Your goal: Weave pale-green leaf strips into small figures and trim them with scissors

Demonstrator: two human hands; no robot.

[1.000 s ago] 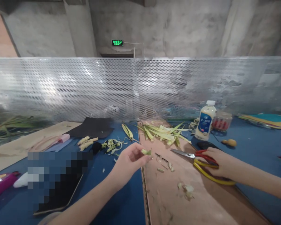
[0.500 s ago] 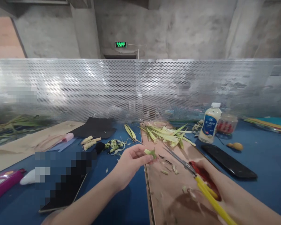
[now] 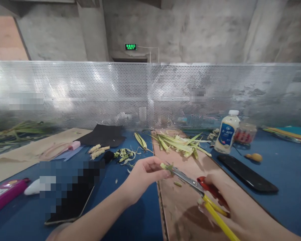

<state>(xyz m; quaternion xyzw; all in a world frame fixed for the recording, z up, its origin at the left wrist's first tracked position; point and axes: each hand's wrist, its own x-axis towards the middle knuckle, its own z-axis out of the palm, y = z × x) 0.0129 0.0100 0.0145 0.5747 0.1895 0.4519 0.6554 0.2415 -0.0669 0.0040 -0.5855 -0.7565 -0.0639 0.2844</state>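
The left hand (image 3: 143, 176) pinches a green plant piece (image 3: 163, 166). The right hand (image 3: 234, 199) grips scissors (image 3: 192, 182), tips beside it

Scissors (image 3: 197, 185): smooth, shiny metal blades (image 3: 185, 179); red and yellow handles (image 3: 219, 218) look like plastic. Cardboard (image 3: 174, 202): matt face, rough corrugated edge. Tabletop (image 3: 135, 224): matt blue. Black phone-like slab (image 3: 248, 174): smooth, glossy. Bottle (image 3: 227, 134): smooth plastic look. Jar (image 3: 248, 134): clear, shiny. Brown paper (image 3: 20, 157): matt, creased. Black sheet (image 3: 102, 135): matt. Panel (image 3: 125, 83): perforated metal, bright sheen. Wall (image 3: 203, 30): rough bare concrete.
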